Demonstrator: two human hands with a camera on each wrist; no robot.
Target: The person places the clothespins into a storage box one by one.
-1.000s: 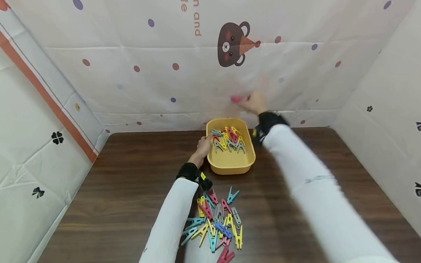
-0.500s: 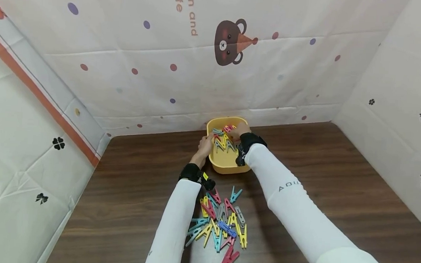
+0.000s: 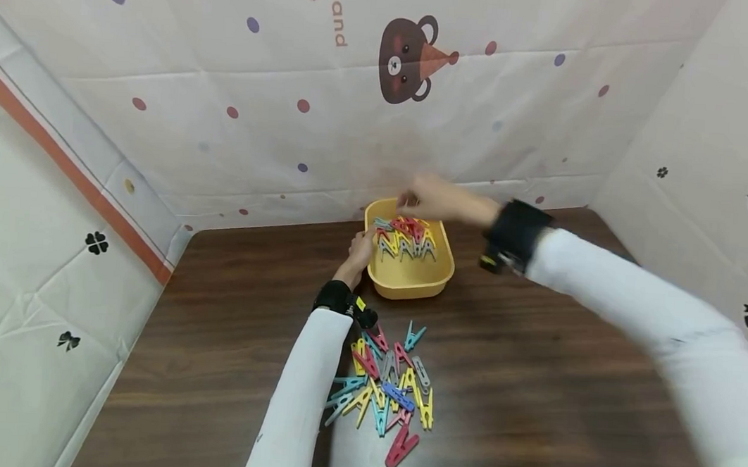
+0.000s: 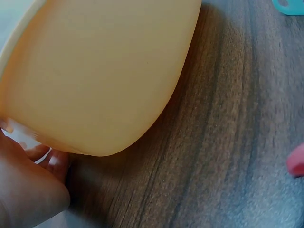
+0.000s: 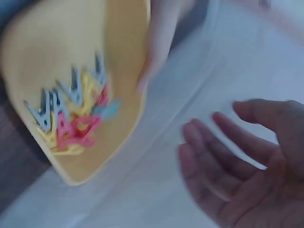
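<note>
A yellow plastic tub [image 3: 410, 290] stands on the table with several clothespins [image 3: 405, 239] in pink, yellow, grey and teal inside. My left hand [image 3: 360, 252] grips the tub's left side; in the left wrist view, its fingers [image 4: 57, 164] lie against the tub wall. Above the tub's far part is my right hand [image 3: 431, 198], blurred by motion. The right wrist view shows that hand [image 5: 247, 161] with loosely bent, spread fingers and nothing in them, apart from the tub [image 5: 128, 90].
A loose pile of clothespins [image 3: 385, 393] in several colours lies on the brown wood table [image 3: 234, 353], nearer than the tub. A white printed sheet [image 3: 258, 150] rises behind the table, with sheeted walls on both sides.
My right hand carried a pink clothespin beside the tub, then reached inside it. Now the hand has risen out with nothing in it. The left hand keeps its place on the tub.
</note>
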